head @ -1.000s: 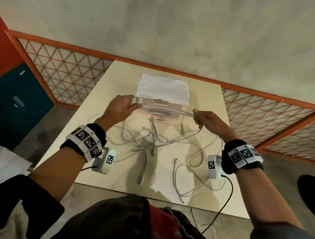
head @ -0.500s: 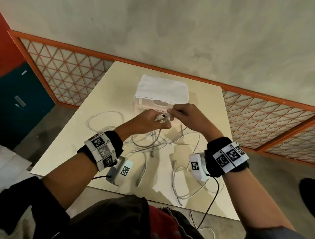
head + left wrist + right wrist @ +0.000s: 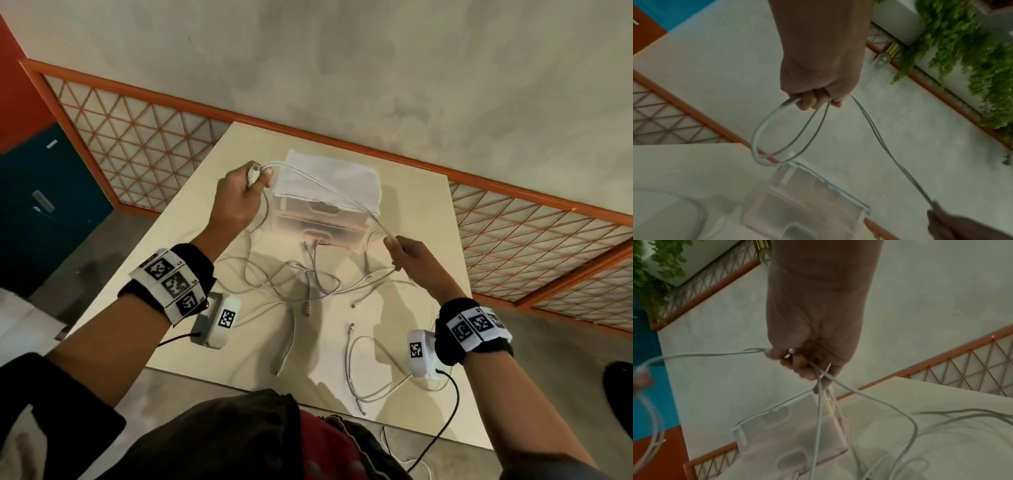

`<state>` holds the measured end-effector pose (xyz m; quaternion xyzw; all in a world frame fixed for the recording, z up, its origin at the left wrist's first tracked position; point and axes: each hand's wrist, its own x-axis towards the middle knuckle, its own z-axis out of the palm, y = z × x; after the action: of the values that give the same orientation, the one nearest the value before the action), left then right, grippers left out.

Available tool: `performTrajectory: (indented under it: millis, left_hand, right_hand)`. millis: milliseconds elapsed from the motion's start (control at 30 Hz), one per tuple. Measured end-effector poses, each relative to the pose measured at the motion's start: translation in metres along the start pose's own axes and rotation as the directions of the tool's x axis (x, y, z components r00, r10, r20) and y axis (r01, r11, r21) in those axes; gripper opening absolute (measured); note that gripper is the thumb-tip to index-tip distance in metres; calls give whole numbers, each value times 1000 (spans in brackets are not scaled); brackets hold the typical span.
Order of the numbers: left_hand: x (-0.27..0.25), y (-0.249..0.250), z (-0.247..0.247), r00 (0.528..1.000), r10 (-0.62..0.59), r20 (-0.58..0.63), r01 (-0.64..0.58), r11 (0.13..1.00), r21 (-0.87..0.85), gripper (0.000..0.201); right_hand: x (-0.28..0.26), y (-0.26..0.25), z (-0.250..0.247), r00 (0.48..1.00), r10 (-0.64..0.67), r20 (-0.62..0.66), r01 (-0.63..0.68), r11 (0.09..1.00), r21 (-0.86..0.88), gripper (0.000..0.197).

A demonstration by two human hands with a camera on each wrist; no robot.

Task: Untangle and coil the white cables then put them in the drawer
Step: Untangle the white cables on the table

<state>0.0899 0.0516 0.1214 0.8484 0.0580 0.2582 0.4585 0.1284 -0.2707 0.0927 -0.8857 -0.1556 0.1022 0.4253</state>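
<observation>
My left hand (image 3: 245, 190) (image 3: 816, 99) is raised left of the drawer unit (image 3: 329, 205) and grips one white cable (image 3: 329, 188) near its plug, with a loop (image 3: 777, 138) hanging below the fist. That cable runs doubled across the front of the unit to my right hand (image 3: 402, 251) (image 3: 807, 365), which grips it at the unit's right side. Below the right fist the strands (image 3: 859, 394) drop to the table. A tangle of white cables (image 3: 308, 281) lies on the table (image 3: 191, 219) between my arms. Both drawers look pushed in.
A separate white cable (image 3: 363, 370) curls near the table's front edge, beside a flat white strip (image 3: 286, 342). An orange-framed lattice fence (image 3: 137, 150) borders the table's far and right sides. A thin black wire (image 3: 442, 428) runs from my right wrist camera.
Half a second ago my hands met in front of the drawer unit. They have since drawn apart, the left up and to the left, the right down and right, stretching the cable between them.
</observation>
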Motion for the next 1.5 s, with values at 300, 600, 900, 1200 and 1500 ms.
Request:
performTrajectory:
  millis: [300, 600, 900, 1200, 1500]
  left_hand:
    - [-35, -43, 7, 952, -127, 279, -4, 906, 424, 32]
    - [-36, -33, 12, 874, -262, 410, 193, 960, 203, 56]
    - [-43, 27, 49, 705, 70, 706, 10, 994, -108, 10]
    - [-19, 33, 22, 976, 135, 172, -133, 991, -23, 26]
    - [-21, 34, 20, 988, 96, 119, -103, 993, 54, 33]
  right_hand:
    - [17, -31, -39, 919, -118, -377, 115, 993, -30, 39]
    - [16, -48, -24, 958, -206, -199, 203, 978, -37, 31]
    - [18, -94, 18, 927, -307, 214, 339, 932, -130, 44]
    - [14, -9, 25, 977, -10, 215, 29, 996, -87, 33]
    - [12, 14, 42, 984, 99, 148, -61, 969, -240, 41]
